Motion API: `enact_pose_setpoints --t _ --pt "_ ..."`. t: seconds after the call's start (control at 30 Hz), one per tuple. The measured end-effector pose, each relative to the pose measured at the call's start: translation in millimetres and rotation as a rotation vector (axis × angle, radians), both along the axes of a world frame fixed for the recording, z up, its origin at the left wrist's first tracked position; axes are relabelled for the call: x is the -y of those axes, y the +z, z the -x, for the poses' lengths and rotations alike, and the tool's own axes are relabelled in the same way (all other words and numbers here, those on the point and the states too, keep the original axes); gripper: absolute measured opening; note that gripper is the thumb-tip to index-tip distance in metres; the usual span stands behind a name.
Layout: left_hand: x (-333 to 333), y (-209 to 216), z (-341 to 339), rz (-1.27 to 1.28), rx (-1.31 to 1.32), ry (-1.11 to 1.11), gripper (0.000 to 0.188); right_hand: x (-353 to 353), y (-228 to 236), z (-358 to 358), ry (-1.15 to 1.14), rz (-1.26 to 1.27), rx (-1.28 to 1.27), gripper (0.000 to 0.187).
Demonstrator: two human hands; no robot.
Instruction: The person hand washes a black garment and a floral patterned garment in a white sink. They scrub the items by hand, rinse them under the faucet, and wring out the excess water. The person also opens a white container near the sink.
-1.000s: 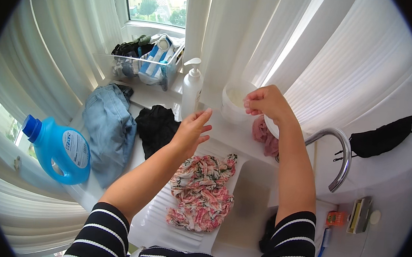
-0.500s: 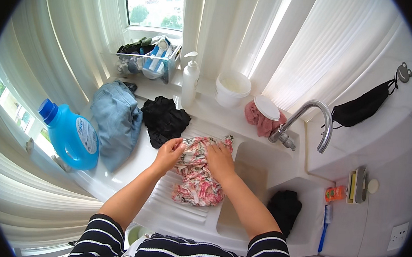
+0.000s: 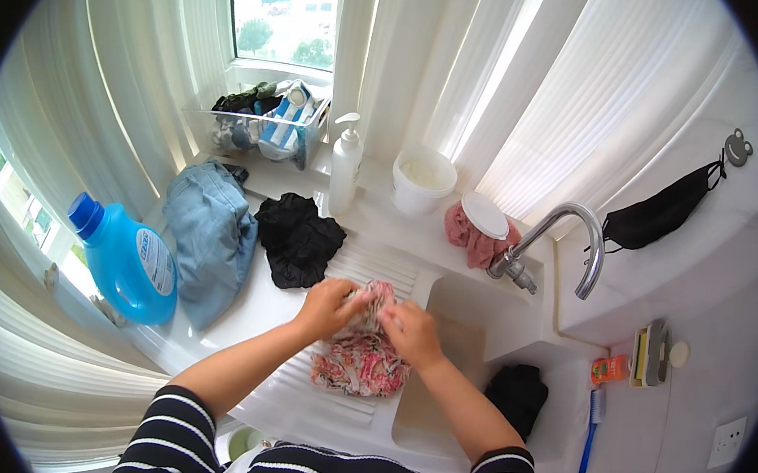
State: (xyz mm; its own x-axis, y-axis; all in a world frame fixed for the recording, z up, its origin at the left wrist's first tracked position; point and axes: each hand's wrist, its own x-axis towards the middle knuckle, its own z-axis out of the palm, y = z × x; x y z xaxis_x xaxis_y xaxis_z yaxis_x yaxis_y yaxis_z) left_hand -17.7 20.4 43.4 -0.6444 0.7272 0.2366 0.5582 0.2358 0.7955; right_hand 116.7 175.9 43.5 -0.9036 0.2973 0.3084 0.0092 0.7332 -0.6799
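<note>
A bunched floral cloth (image 3: 358,367), pink, red and cream, lies on the ribbed washboard (image 3: 372,263) beside the sink basin. My left hand (image 3: 329,310) grips its upper part from the left, fingers curled. My right hand (image 3: 413,332) is closed on the same part from the right, close to the left one. Between the two hands the cloth is lifted into a crumpled, slightly blurred bunch. Its lower part rests on the ridges. Just beyond my left hand lies a crumpled black cloth (image 3: 297,240).
Blue jeans (image 3: 209,240) and a blue detergent bottle (image 3: 133,260) stand left. Behind are a pump bottle (image 3: 345,166), a white tub (image 3: 422,182) and a pink cloth (image 3: 469,237). A curved faucet (image 3: 579,220) overhangs the basin (image 3: 448,378); a dark cloth (image 3: 518,397) lies right.
Both hands have drawn closer together and now clutch the upper part of the floral cloth, which was spread flatter. The whole view has shifted slightly.
</note>
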Motion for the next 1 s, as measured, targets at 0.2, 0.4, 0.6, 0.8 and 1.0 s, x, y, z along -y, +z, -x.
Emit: enact_pose_setpoints --t 0.2,0.4,0.6,0.8,1.0 --pt "-30 -46 -3 0.049 -0.375 0.104 0.028 -3 -46 24 0.108 -0.217 -0.114 0.014" --pt "-67 -48 26 0.197 -0.390 0.120 0.037 -26 -45 64 -0.170 -0.402 -0.101 0.044" --pt "-21 -47 9 0.059 -0.304 -0.091 0.038 -97 -137 -53 -0.605 0.665 -0.060 0.029" --pt "-29 -52 14 0.081 -0.172 -0.075 0.033 -106 -237 -119 -1.327 1.263 0.120 0.027" --pt "-39 -32 35 0.313 0.218 -0.144 0.041 -80 -39 -46 -0.141 1.732 0.077 0.026"
